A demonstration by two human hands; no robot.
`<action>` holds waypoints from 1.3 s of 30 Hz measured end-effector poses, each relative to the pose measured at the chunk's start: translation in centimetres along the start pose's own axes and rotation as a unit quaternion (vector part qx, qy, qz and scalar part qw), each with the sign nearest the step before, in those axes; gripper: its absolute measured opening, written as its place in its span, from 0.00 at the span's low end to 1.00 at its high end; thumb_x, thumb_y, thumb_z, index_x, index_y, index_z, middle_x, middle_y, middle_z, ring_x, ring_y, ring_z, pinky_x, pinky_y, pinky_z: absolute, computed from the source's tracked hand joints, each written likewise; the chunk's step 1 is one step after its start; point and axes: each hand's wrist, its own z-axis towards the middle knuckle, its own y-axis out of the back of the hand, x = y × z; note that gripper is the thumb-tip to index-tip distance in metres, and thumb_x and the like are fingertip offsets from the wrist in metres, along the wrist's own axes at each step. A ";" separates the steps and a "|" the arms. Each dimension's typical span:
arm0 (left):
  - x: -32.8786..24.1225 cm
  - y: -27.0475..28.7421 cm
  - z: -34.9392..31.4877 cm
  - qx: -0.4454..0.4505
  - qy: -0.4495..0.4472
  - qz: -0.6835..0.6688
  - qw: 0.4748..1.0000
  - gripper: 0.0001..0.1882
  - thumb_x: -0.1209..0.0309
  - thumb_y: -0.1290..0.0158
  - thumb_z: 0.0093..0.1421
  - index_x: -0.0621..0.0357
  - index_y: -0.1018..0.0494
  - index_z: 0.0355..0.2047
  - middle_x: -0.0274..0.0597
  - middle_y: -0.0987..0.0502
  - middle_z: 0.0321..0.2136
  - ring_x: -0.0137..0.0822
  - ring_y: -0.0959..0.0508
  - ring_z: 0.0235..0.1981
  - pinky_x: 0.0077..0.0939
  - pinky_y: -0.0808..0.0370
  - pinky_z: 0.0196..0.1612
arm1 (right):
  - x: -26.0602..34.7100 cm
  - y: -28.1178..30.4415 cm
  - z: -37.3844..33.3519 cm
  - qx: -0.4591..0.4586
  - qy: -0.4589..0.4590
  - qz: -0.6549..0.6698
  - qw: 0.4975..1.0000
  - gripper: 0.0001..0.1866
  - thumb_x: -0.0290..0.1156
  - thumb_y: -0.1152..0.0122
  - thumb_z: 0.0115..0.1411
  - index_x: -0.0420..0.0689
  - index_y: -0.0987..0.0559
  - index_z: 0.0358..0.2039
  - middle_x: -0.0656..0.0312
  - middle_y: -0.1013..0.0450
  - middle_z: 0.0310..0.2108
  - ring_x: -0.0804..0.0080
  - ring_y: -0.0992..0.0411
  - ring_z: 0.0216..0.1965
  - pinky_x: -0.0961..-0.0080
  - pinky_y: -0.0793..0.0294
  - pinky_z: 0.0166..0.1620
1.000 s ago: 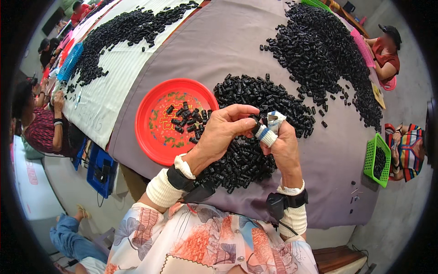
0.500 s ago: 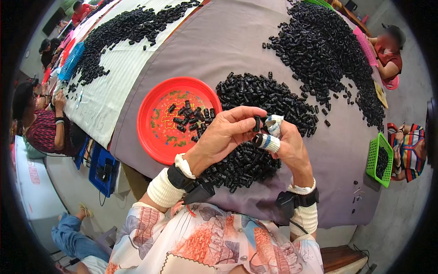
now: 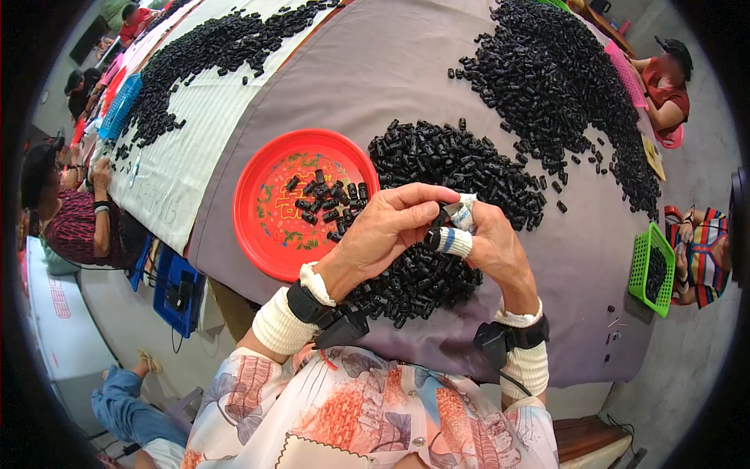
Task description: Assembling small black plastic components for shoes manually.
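My left hand (image 3: 388, 224) is closed in a pinch, thumb against forefinger, on a small black plastic part (image 3: 451, 209) in front of my chest. My right hand (image 3: 500, 241) meets it from the other side, its fingers curled round the same part. White wraps with blue stripes (image 3: 455, 241) cover fingers of the right hand. A black piece (image 3: 432, 238) shows at the end of one wrap; whether it is a held part or a finger cover, I cannot tell. Beneath and beyond both hands lies a heap of short black cylindrical parts (image 3: 445, 168).
Left of the heap, a red round tray (image 3: 254, 215) holds several black parts. A larger pile (image 3: 539, 86) spreads at the far right, near a pink basket (image 3: 625, 74) and a green basket (image 3: 642, 266). Co-workers sit along both sides; another pile (image 3: 211, 55) lies on the white cloth.
The black part between my fingertips has tilted and sits closer to the right hand's wrapped fingers. My right hand has shifted slightly left; my left hand has barely moved.
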 end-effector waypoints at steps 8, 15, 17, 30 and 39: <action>0.2 0.1 0.2 -0.010 0.003 0.000 1.000 0.13 0.73 0.50 0.59 0.66 0.30 0.43 0.39 0.25 0.36 0.25 0.25 0.36 0.19 0.28 0.40 | -0.3 -0.1 0.0 -0.008 0.013 -0.001 1.000 0.20 0.43 0.33 0.44 0.39 0.25 0.28 0.65 0.32 0.20 0.77 0.37 0.22 0.76 0.36 0.27; 0.6 0.0 0.3 -0.016 0.011 -0.010 1.000 0.13 0.72 0.51 0.59 0.65 0.30 0.43 0.40 0.25 0.37 0.27 0.25 0.37 0.23 0.27 0.41 | -0.9 0.0 -0.1 0.004 0.018 -0.002 1.000 0.21 0.44 0.32 0.43 0.39 0.25 0.28 0.64 0.32 0.20 0.77 0.37 0.21 0.76 0.36 0.27; 0.7 0.1 0.4 -0.021 0.012 -0.013 1.000 0.13 0.72 0.51 0.59 0.65 0.30 0.43 0.40 0.25 0.37 0.28 0.25 0.37 0.23 0.27 0.41 | -1.1 -0.2 0.0 0.006 0.034 -0.042 0.999 0.20 0.42 0.32 0.44 0.38 0.25 0.28 0.64 0.32 0.19 0.76 0.37 0.21 0.76 0.35 0.27; 1.1 0.5 0.7 -0.043 0.018 -0.058 0.997 0.12 0.72 0.52 0.60 0.64 0.31 0.43 0.41 0.25 0.33 0.29 0.26 0.35 0.25 0.28 0.42 | -1.6 -0.3 -0.2 -0.021 0.024 0.038 0.999 0.16 0.37 0.31 0.45 0.42 0.22 0.30 0.69 0.30 0.21 0.82 0.36 0.23 0.81 0.36 0.27; 1.2 0.6 0.6 -0.042 0.023 -0.067 0.997 0.11 0.73 0.52 0.59 0.64 0.30 0.42 0.39 0.25 0.32 0.27 0.26 0.34 0.23 0.29 0.41 | -1.0 -0.1 -0.5 -0.037 -0.011 0.028 0.999 0.15 0.35 0.30 0.44 0.41 0.25 0.29 0.71 0.33 0.21 0.85 0.39 0.23 0.83 0.37 0.26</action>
